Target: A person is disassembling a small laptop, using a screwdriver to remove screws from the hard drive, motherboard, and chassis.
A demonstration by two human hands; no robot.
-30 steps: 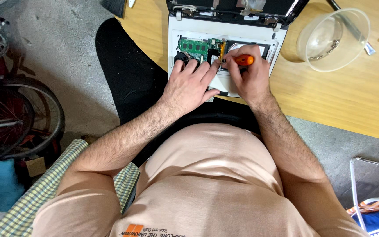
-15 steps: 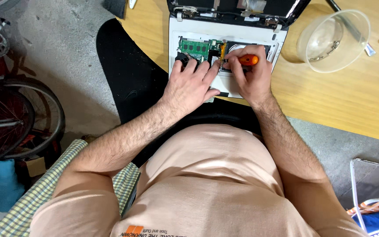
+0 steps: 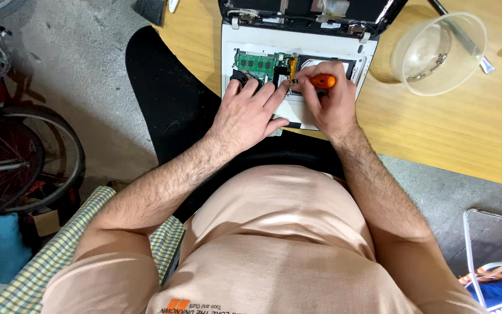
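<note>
An opened white laptop (image 3: 352,53) lies on the wooden table (image 3: 454,134) with its green circuit board (image 3: 255,61) exposed. My right hand (image 3: 329,102) grips an orange-handled screwdriver (image 3: 322,81), its tip down in the laptop's innards near the board's right edge. My left hand (image 3: 248,113) rests flat on the laptop's lower left part, fingers spread toward the circuit board, index fingertip beside the screwdriver tip.
A clear plastic bowl (image 3: 437,55) with small parts stands to the right of the laptop, a metal tool (image 3: 466,38) lying behind it. A bicycle wheel (image 3: 24,157) stands at the left on the concrete floor. A black bag (image 3: 169,104) lies under the table edge.
Both hands stay on the laptop; the right hand with the screwdriver has shifted only slightly.
</note>
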